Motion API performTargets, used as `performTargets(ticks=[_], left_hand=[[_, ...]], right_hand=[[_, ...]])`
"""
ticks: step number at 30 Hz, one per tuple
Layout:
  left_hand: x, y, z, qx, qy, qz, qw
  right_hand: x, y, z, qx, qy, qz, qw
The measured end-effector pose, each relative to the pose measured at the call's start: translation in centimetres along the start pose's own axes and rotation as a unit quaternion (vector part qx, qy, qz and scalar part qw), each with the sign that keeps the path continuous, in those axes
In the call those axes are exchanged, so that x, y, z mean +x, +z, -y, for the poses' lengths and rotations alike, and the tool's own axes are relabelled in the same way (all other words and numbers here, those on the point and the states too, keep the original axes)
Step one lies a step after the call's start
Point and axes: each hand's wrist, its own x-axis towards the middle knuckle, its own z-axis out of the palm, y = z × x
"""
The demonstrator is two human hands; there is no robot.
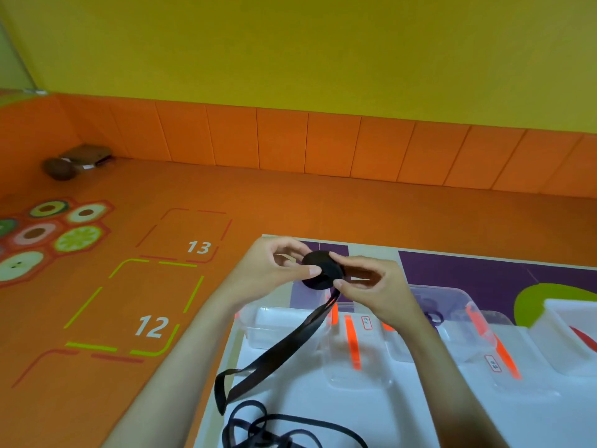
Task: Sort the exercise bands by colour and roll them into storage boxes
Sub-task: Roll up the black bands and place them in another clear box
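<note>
A black exercise band is partly wound into a round roll (321, 270), held up above the table. My left hand (274, 270) pinches the roll's left side with thumb and fingers. On the right side my right hand (371, 287) grips it, fingers curled round the edge. The band's loose tail (284, 344) hangs down and left from the roll, ending in a fold near the table's left edge. More black bands (274, 428) lie tangled on the white table at the bottom. Several clear storage boxes (358, 347) with orange strips stand under my hands.
Dark purple bands lie in a clear box (452, 305) behind my right hand. A white box (571, 334) with something red in it stands at the right. The white table (323, 405) ends at the left over an orange floor with numbered squares.
</note>
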Motion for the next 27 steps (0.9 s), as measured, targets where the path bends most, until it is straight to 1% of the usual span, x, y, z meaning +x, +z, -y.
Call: performTargets(ticks=[2,4,7,9,11,13,15,17,19,21,24,25,27], left_hand=[[0.0,0.0,-0.4,0.018,-0.006,0.005,1.000],[0.1,0.2,-0.3,0.002,-0.007,0.007,1.000],[-0.3,1.5,0.6,-0.062,-0.031,-0.028,0.997],[-0.7,2.8,1.8,-0.091,-0.054,-0.057,0.993],[-1.1,3.6,2.5,-0.097,-0.063,-0.061,0.991],[-1.3,3.4,2.6,-0.062,-0.056,-0.021,0.996],[-1.3,2.8,2.0,0.016,-0.038,0.033,0.999],[-0.9,2.4,1.4,0.048,-0.027,0.048,0.997],[-0.5,2.5,1.3,0.019,-0.026,0.020,0.999],[-0.6,3.2,1.8,-0.055,-0.046,-0.025,0.997],[-1.2,4.5,3.5,-0.162,-0.069,-0.092,0.980],[-1.5,4.9,4.0,-0.176,-0.068,-0.109,0.976],[-2.1,5.2,4.4,-0.180,-0.059,-0.116,0.975]], right_hand=[[0.1,-0.4,0.0,-0.001,0.001,0.018,1.000],[-0.1,-0.2,-0.1,0.030,-0.001,0.007,1.000],[-0.6,1.5,-0.8,0.087,0.012,-0.071,0.994],[-0.7,2.5,-1.5,0.082,0.014,-0.137,0.987],[-0.9,2.6,-1.9,0.070,0.018,-0.164,0.984],[-1.1,1.8,-2.1,0.039,0.023,-0.138,0.989],[-1.2,0.9,-2.0,-0.006,0.020,-0.091,0.996],[-1.1,0.4,-1.8,-0.028,0.018,-0.058,0.998],[-0.8,0.4,-1.5,-0.020,0.008,-0.059,0.998],[-0.9,0.8,-1.5,0.004,-0.007,-0.076,0.997],[-1.7,2.0,-2.3,0.024,-0.016,-0.112,0.993],[-1.9,2.3,-2.6,0.036,-0.009,-0.125,0.991],[-2.3,2.5,-2.8,0.065,0.018,-0.143,0.987]])
